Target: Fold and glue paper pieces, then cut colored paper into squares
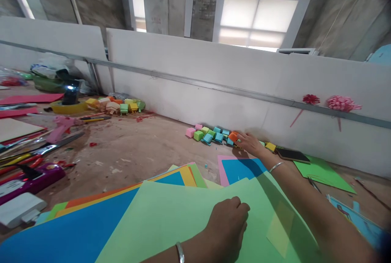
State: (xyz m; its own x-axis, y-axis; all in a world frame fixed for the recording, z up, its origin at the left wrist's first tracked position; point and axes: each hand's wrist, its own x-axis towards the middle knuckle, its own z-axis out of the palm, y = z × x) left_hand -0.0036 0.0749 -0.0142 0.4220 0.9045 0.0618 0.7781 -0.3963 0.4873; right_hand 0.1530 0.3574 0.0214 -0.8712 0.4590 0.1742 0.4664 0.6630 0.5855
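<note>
My right hand (249, 143) reaches far forward to the white partition and is closed on an orange folded paper box (233, 136) at the right end of a row of small coloured paper boxes (210, 135). My left hand (227, 224) rests near me on a light green paper sheet (171, 218), its fingers curled under against the sheet. Blue, orange and yellow sheets (91, 222) lie fanned out beneath the green one. A blue sheet on a pink one (241, 169) lies under my right forearm.
A second cluster of paper boxes (117, 106) sits at the back left near a yellow tape roll (69, 108). Pencils, a ruler and a purple tool (33, 179) crowd the left side. A dark phone (292, 155) and a green sheet (324, 173) lie to the right. Paper flowers (342, 103) hang on the partition.
</note>
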